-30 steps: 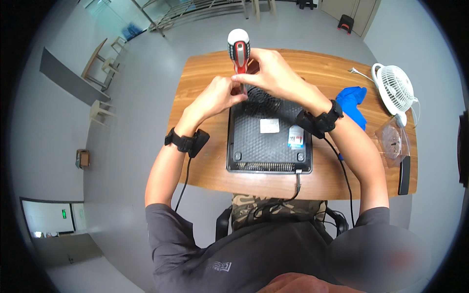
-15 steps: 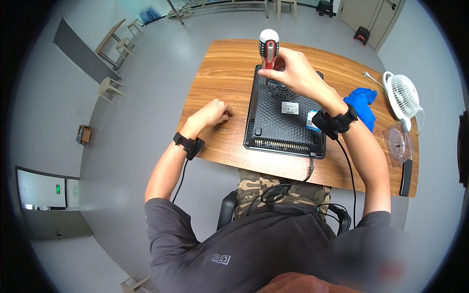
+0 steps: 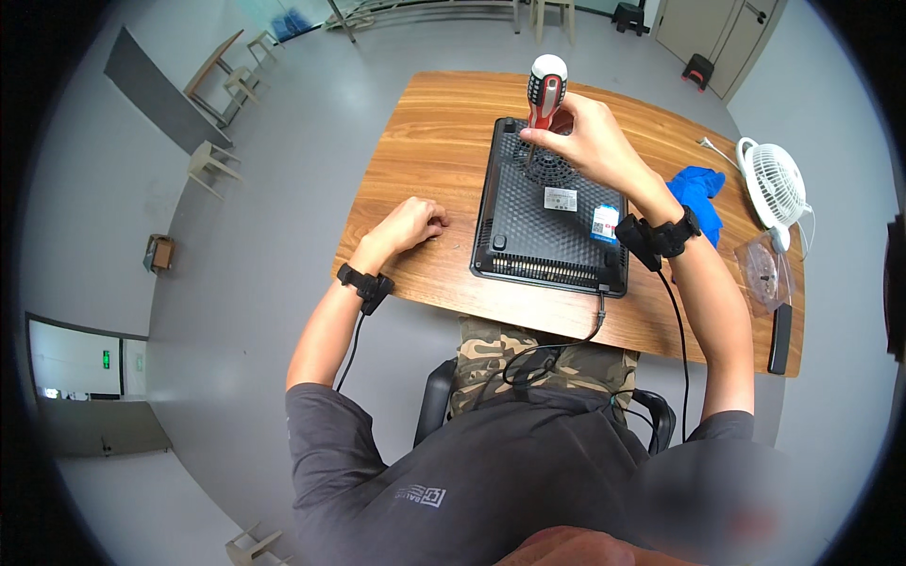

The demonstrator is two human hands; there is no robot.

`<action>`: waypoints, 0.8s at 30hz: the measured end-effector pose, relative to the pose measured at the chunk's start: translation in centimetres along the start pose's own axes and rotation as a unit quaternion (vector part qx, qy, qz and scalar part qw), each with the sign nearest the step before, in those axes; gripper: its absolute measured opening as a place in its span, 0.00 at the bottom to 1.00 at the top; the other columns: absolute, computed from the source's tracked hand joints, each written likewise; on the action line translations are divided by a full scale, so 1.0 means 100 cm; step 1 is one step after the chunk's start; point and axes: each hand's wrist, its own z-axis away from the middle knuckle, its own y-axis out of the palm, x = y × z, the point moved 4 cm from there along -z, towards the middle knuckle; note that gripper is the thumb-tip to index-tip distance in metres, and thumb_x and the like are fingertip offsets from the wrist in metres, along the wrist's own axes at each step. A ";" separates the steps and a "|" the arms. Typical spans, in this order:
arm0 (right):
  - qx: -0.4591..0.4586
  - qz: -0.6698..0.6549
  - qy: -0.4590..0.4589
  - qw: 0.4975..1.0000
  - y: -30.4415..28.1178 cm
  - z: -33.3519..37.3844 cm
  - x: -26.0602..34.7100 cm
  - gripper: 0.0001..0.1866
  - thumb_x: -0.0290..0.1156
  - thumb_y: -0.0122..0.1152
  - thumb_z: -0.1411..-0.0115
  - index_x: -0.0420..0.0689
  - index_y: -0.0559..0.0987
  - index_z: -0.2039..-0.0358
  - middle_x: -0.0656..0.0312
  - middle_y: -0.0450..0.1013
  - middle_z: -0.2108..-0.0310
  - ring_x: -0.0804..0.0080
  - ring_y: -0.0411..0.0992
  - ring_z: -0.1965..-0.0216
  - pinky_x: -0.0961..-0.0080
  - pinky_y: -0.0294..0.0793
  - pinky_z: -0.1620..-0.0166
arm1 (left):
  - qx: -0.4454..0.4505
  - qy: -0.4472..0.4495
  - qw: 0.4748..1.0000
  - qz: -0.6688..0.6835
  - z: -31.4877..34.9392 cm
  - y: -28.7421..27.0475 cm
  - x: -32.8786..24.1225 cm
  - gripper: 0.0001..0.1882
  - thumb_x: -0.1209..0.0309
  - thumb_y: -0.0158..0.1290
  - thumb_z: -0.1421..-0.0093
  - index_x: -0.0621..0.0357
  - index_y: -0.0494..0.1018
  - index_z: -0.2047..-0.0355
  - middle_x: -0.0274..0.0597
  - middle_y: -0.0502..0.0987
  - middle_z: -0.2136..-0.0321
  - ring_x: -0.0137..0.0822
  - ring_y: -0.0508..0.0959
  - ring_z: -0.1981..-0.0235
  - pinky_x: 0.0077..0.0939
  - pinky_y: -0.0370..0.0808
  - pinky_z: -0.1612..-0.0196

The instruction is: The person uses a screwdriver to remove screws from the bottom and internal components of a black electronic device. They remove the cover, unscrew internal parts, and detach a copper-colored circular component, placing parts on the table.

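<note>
A black induction cooker (image 3: 528,219) lies upside down on the wooden table, its round fan grille (image 3: 550,168) and vent slots facing up. My right hand (image 3: 596,141) is closed around a screwdriver (image 3: 545,94) with a red, grey and black handle and a white end cap. The screwdriver stands nearly upright, its shaft pointing down beside the grille; my fingers partly cover the grille. On the table left of the cooker rests my left hand (image 3: 415,223), fingers curled in. Whatever they may hold is hidden.
A blue cloth (image 3: 696,193) lies right of the cooker, with a white fan (image 3: 776,184) beyond it. Nearer are a clear plastic bag (image 3: 763,274) and a dark flat bar (image 3: 780,340). The cooker's cord (image 3: 601,316) drops over the near edge. Both wrists carry cabled black devices.
My right hand and the screwdriver have shifted to the right over the cooker. The left hand stays nearly in place, while the whole view has shifted slightly.
</note>
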 end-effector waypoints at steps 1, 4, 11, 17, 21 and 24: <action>0.000 0.001 0.001 1.000 0.000 0.000 -0.001 0.22 0.43 0.71 0.39 0.36 0.81 0.55 0.53 0.81 0.64 0.67 0.81 0.60 0.70 0.80 0.53 | 0.008 -0.002 1.000 0.003 -0.001 0.001 0.000 0.08 0.76 0.63 0.45 0.62 0.80 0.64 0.49 0.83 0.66 0.49 0.82 0.64 0.37 0.79 0.58; 0.007 0.005 0.002 1.000 0.002 -0.001 -0.001 0.22 0.43 0.71 0.39 0.36 0.81 0.55 0.53 0.81 0.64 0.68 0.81 0.60 0.70 0.80 0.53 | 0.032 -0.015 0.999 0.010 -0.001 -0.002 0.001 0.08 0.76 0.63 0.45 0.63 0.80 0.64 0.49 0.83 0.65 0.48 0.83 0.63 0.36 0.80 0.58; -0.023 -0.012 -0.018 1.000 0.004 -0.007 -0.009 0.20 0.40 0.72 0.40 0.36 0.80 0.60 0.55 0.80 0.68 0.68 0.79 0.66 0.71 0.78 0.59 | 0.047 -0.036 0.998 0.036 -0.005 -0.013 0.005 0.10 0.75 0.64 0.46 0.63 0.81 0.62 0.51 0.83 0.66 0.48 0.83 0.63 0.36 0.80 0.58; -0.057 -0.022 -0.008 0.998 -0.004 -0.035 -0.036 0.18 0.38 0.72 0.40 0.36 0.80 0.60 0.56 0.80 0.69 0.72 0.78 0.67 0.72 0.78 0.60 | -0.031 -0.046 0.998 0.018 -0.024 -0.074 -0.006 0.10 0.71 0.61 0.38 0.65 0.81 0.60 0.50 0.84 0.64 0.41 0.84 0.63 0.32 0.80 0.58; -0.055 -0.003 0.016 0.998 -0.011 -0.069 -0.040 0.18 0.38 0.72 0.41 0.36 0.80 0.60 0.56 0.80 0.69 0.71 0.79 0.66 0.72 0.79 0.59 | -0.097 -0.042 0.993 0.059 -0.062 -0.121 -0.016 0.14 0.69 0.59 0.35 0.65 0.80 0.54 0.47 0.84 0.60 0.38 0.84 0.60 0.31 0.81 0.54; -0.054 0.012 0.010 0.998 -0.005 -0.098 -0.053 0.19 0.41 0.72 0.40 0.36 0.81 0.59 0.59 0.81 0.67 0.76 0.78 0.65 0.74 0.78 0.58 | -0.153 -0.003 0.983 0.105 -0.096 -0.153 -0.035 0.18 0.69 0.58 0.34 0.63 0.77 0.47 0.47 0.84 0.56 0.37 0.84 0.57 0.31 0.81 0.52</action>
